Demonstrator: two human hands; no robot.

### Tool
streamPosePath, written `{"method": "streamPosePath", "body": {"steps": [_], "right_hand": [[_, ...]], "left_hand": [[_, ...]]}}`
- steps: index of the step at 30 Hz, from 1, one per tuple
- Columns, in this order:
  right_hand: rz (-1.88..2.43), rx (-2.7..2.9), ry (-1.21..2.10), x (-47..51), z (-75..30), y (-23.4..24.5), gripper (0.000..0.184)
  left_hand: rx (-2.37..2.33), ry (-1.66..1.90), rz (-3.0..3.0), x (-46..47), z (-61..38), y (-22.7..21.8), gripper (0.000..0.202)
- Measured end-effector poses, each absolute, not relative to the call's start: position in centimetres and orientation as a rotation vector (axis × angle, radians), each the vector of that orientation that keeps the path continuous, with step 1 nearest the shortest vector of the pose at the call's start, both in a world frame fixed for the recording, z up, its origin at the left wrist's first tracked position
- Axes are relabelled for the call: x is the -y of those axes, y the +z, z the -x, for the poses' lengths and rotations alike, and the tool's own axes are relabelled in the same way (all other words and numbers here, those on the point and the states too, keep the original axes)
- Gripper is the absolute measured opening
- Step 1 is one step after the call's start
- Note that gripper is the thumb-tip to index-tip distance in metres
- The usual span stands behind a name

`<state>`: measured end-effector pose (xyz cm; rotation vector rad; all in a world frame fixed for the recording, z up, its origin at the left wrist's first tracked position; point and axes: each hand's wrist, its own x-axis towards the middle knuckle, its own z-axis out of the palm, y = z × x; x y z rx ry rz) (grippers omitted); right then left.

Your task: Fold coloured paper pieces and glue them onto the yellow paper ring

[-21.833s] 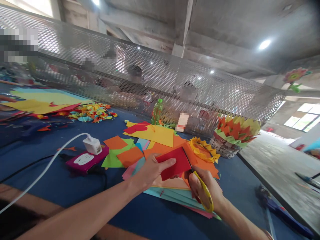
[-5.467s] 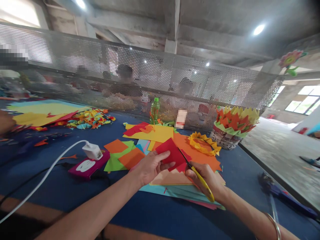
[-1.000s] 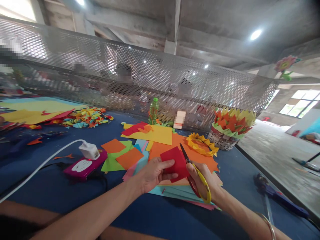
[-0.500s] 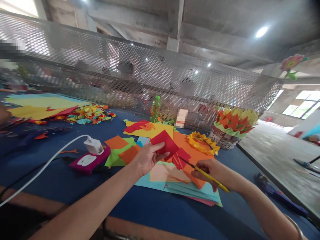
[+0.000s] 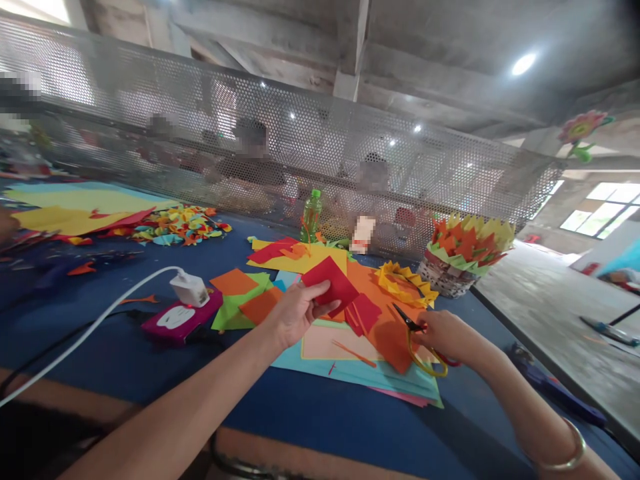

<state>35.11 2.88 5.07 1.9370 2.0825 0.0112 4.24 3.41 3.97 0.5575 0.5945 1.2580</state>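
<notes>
Over layered sheets (image 5: 320, 366), our left hand (image 5: 293, 317) is pinching the red paper (image 5: 331, 275); our right hand (image 5: 449, 332), fingers partly hidden, is apparently gripping the scissors (image 5: 412, 325), apart from the red edge they were meeting a second ago. Beyond, a yellow ring (image 5: 388, 284) is lying near the basket (image 5: 445, 277).

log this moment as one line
left hand: holds red paper | right hand: holds scissors, apart from red paper | nearby: yellow paper ring
</notes>
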Motion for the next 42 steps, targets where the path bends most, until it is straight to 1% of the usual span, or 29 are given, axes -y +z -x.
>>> {"method": "streamPosePath", "body": {"steps": [7,12,18,23,27,33,42], "right_hand": [[-2.027,-2.078,0.12,-2.1,-33.1,6.8,0.027],[-1.864,-2.372,-0.054,-2.9,-27.2,6.2,0.029],[-1.874,-2.382,-0.134,-5.7,-23.1,4.5,0.029],[-1.865,-2.384,-0.212,-6.9,-23.5,3.9,0.033],[-1.917,-2.377,-0.205,-7.2,-23.2,3.5,0.032],[-1.928,-2.363,-0.202,-7.3,-23.0,3.8,0.03],[-1.845,-2.334,-0.159,-7.6,-22.7,4.4,0.031]], "left_hand": [[-0.598,1.276,-0.552,-3.2,-4.3,4.2,0.006],[-0.623,1.308,-0.546,-3.5,-4.3,4.0,0.003],[-0.614,1.31,-0.576,-3.7,-4.1,3.9,0.022],[-0.576,1.306,-0.593,-3.4,-4.0,4.2,0.021],[-0.561,1.307,-0.594,-3.3,-4.0,4.3,0.024],[-0.567,1.302,-0.6,-3.6,-4.0,4.0,0.015],[-0.569,1.299,-0.604,-3.5,-4.0,4.0,0.012]]}}
